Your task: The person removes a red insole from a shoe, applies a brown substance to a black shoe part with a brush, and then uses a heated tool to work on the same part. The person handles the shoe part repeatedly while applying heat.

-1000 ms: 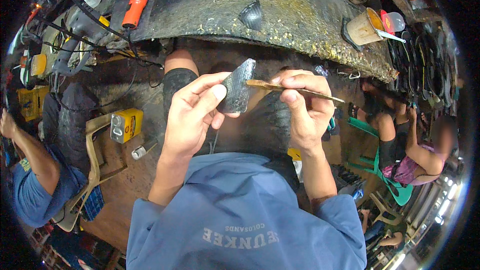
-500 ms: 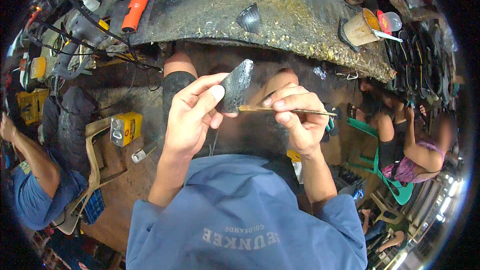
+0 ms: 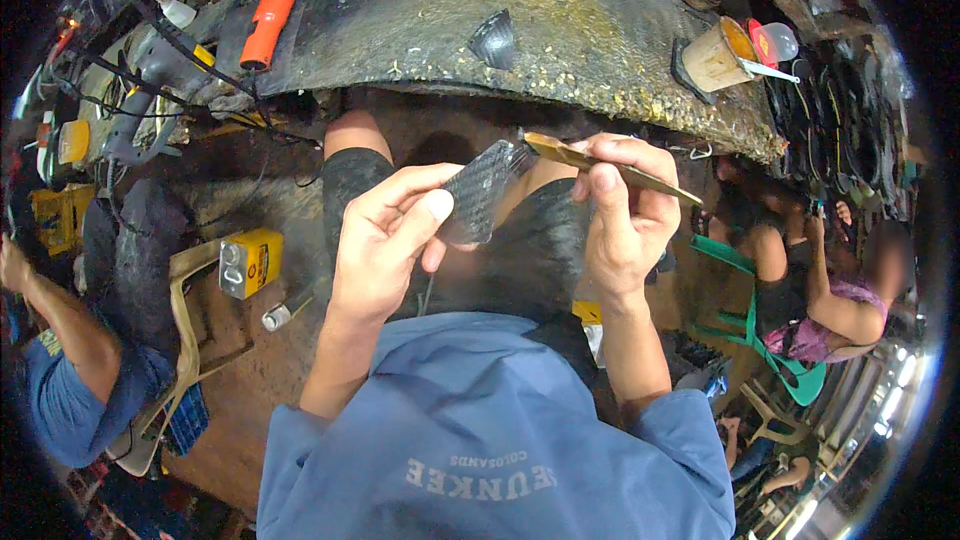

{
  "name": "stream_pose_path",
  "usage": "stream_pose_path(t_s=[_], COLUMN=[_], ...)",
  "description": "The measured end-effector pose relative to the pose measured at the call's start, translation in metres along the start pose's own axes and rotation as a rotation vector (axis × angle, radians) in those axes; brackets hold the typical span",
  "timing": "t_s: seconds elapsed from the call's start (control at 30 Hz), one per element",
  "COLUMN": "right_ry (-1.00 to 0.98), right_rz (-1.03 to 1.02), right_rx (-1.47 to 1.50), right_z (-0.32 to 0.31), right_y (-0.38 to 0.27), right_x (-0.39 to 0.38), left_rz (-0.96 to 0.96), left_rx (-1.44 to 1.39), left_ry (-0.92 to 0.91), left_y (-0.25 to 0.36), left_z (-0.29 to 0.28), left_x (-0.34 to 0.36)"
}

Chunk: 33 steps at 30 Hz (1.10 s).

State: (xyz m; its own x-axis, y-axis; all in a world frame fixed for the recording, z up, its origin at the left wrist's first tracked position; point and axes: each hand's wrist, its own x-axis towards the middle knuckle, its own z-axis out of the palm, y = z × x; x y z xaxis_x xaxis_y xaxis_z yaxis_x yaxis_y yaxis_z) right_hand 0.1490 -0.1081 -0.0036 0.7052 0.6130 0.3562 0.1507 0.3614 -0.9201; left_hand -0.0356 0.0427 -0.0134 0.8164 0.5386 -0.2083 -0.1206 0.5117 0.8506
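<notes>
My left hand [image 3: 385, 240] pinches a dark, textured, four-sided flat piece [image 3: 480, 195] between thumb and fingers, above my lap. In my right hand [image 3: 632, 215] is a flat brown stick [image 3: 655, 182], gripped between thumb and fingers and slanting down to the right. Its stained far end sits just off the piece's upper right corner. Fine, shiny strands [image 3: 518, 162] stretch between the two. A similar dark piece [image 3: 493, 40] lies on the bench in front of me.
The stained workbench [image 3: 400, 30] carries an orange tool [image 3: 268, 25], a grey corded tool [image 3: 160, 60] and a crusty pot [image 3: 715, 58]. A yellow can [image 3: 250, 262] stands at left. People sit on both sides, one by a green chair [image 3: 738, 330].
My right hand has moved up and slightly right, lifting the stick's tip from the piece's lower right edge to beyond its upper corner. The piece has tilted and dropped a little.
</notes>
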Motion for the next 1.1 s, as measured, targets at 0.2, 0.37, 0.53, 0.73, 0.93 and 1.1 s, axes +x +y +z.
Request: stream_pose_path(t_s=[0.2, 0.37, 0.53, 0.73, 0.93, 1.1], right_ry=[0.024, 0.246, 0.219, 0.516, 0.487, 0.387], right_rz=[-0.058, 0.076, 0.087, -0.251, -0.146, -0.225], right_rx=[-0.232, -0.144, -0.198, -0.446, -1.16, -1.368], right_z=[-0.001, -0.013, -0.02, -0.104, -0.19, -0.211], right_y=[-0.002, -0.017, -0.026, -0.05, -0.029, 0.007], right_x=[0.01, 0.024, 0.031, 0.109, 0.179, 0.191], left_rz=[-0.003, 0.051, 0.006, 0.068, 0.052, 0.027], left_rx=[-0.004, -0.003, -0.106, -0.152, -0.179, -0.201], left_ry=[-0.015, 0.093, 0.113, 0.089, 0.141, 0.19], left_y=[0.0, -0.004, -0.014, -0.019, -0.025, -0.035], left_z=[-0.002, 0.0, -0.005, -0.019, -0.03, -0.033], left_x=[-0.006, -0.001, 0.005, 0.001, -0.003, -0.01])
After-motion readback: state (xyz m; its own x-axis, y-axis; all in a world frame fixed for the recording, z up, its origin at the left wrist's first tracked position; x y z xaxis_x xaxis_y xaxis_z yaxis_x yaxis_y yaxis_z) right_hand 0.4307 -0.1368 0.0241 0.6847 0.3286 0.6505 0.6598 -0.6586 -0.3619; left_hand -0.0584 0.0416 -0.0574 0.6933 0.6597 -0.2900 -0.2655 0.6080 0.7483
